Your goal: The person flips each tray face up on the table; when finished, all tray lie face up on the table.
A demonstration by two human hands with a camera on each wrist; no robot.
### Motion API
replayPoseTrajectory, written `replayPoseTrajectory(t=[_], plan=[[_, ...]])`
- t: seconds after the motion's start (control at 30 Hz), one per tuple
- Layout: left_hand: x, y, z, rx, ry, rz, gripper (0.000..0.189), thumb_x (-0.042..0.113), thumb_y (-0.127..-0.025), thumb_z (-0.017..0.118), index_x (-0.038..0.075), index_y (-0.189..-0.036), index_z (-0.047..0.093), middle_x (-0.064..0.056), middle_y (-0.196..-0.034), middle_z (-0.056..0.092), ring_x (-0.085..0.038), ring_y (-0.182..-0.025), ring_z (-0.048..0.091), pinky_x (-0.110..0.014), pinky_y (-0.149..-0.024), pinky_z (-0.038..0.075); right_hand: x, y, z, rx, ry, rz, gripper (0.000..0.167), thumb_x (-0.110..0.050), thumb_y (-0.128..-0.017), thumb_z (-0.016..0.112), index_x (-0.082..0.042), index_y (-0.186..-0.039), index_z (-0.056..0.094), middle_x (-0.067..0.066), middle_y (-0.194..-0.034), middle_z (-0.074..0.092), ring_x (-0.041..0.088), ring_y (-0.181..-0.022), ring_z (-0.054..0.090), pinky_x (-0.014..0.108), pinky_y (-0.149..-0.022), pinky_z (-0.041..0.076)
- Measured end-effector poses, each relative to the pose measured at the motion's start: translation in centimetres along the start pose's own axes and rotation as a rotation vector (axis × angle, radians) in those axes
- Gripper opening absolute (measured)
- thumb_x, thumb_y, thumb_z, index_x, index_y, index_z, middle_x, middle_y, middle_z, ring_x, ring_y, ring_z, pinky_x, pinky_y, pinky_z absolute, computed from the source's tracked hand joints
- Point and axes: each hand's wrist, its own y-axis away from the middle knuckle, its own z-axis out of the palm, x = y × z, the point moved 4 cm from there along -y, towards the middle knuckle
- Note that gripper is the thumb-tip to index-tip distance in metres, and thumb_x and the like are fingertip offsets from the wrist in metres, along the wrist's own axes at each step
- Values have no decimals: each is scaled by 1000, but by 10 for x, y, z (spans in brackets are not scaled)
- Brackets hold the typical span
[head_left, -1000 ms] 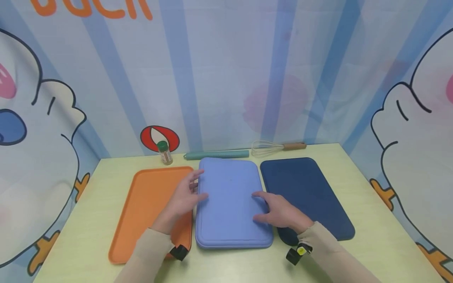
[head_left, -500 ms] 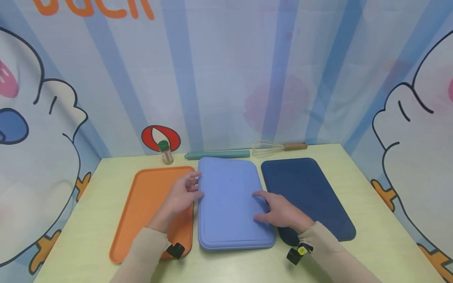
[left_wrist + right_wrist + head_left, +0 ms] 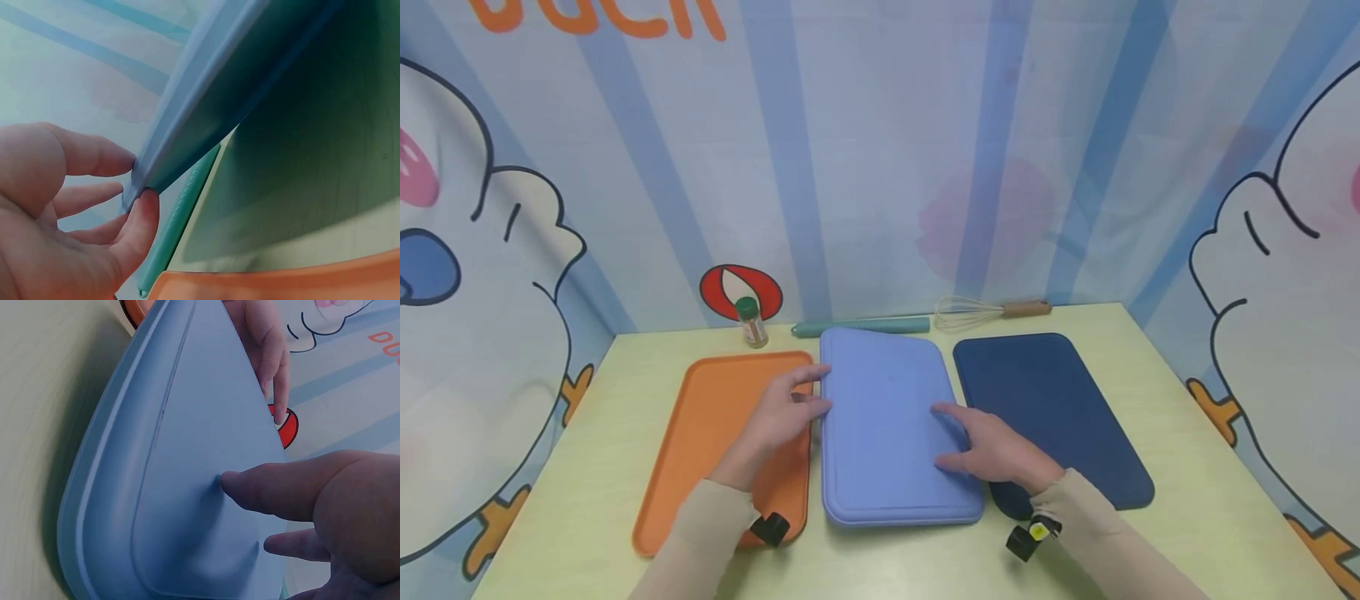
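A periwinkle-blue tray [image 3: 883, 442] lies bottom up in the middle of the table, its far left corner tipped up. My left hand [image 3: 775, 412] pinches its left edge. In the left wrist view, the thumb and fingers of the left hand [image 3: 69, 206] are on opposite faces of the rim, with a shadowed gap beneath the tray [image 3: 194, 94]. My right hand [image 3: 1000, 450] is at the tray's right side, thumb and forefinger extended over the top. In the right wrist view, the tip of the right hand's thumb [image 3: 256, 487] is right at the flat surface.
An orange tray [image 3: 718, 408] lies to the left, under my left forearm. To the right is a navy tray [image 3: 1052, 408], partly covered by my right hand. Along the back stand or lie a green-capped spice jar [image 3: 751, 323], a green rolling pin [image 3: 865, 327] and a whisk [image 3: 1018, 310].
My left hand's fingers have drawn back to the left edge and closed on it. The periwinkle tray has shifted slightly right, its far left corner rising. My right hand has barely moved.
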Motion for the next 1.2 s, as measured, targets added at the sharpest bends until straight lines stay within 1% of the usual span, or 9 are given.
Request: replayPoseTrajectory(t=[0.1,0.33,0.5,0.6,0.87,1.0,1.1,1.2], plan=[[3,1,-1,0,-2,-4,54,10,-101,67,13,-154,55,-14,-156,52,-30,-114,68,-38,-92,58,-1,-1,1,-9,10,-24,75,-24,-93,81,-8,-157,47,21,-160,47,42,-149,42,58,-118,38],[10,2,-3,17,15,-28,56,13,-101,68,14,-155,54,-12,-157,52,-30,-118,67,-47,-103,56,-6,0,1,-29,1,-45,75,-25,-93,80,-7,-158,46,22,-161,44,43,-150,39,59,-119,35],[15,3,-5,22,19,-21,57,15,-101,70,16,-155,54,-11,-155,53,-28,-114,68,-46,-102,56,-11,1,-1,-25,0,-83,77,-27,-93,81,-7,-158,46,23,-161,43,44,-151,38,60,-120,34],[18,3,-7,19,24,-6,57,15,-100,71,15,-154,54,-11,-155,53,-27,-111,69,-43,-99,57,-15,1,-1,-24,-6,-110,77,-29,-92,81,-8,-158,47,23,-162,42,45,-151,37,62,-119,34],[26,4,-9,27,37,23,56,13,-99,71,13,-153,56,-12,-152,56,-23,-103,72,-35,-92,57,-20,-1,-1,-45,-28,-151,76,-29,-94,80,-9,-159,45,22,-163,40,42,-153,34,60,-122,30],[32,3,-10,38,40,45,55,12,-99,71,11,-152,56,-13,-150,57,-22,-98,72,-32,-86,55,-22,-2,0,-54,-35,-155,76,-30,-95,79,-11,-160,44,20,-164,39,40,-154,33,59,-123,30],[36,3,-11,47,33,59,55,13,-99,71,12,-152,57,-13,-148,57,-23,-93,71,-32,-80,54,-25,-4,-1,-57,-42,-158,77,-31,-95,78,-12,-161,44,18,-165,39,39,-155,33,58,-123,31],[39,2,-12,53,29,62,54,13,-99,71,13,-152,57,-11,-147,58,-24,-87,68,-31,-72,52,-30,-4,-2,-55,-45,-179,76,-31,-95,78,-12,-161,44,18,-165,39,38,-155,33,58,-122,32]])
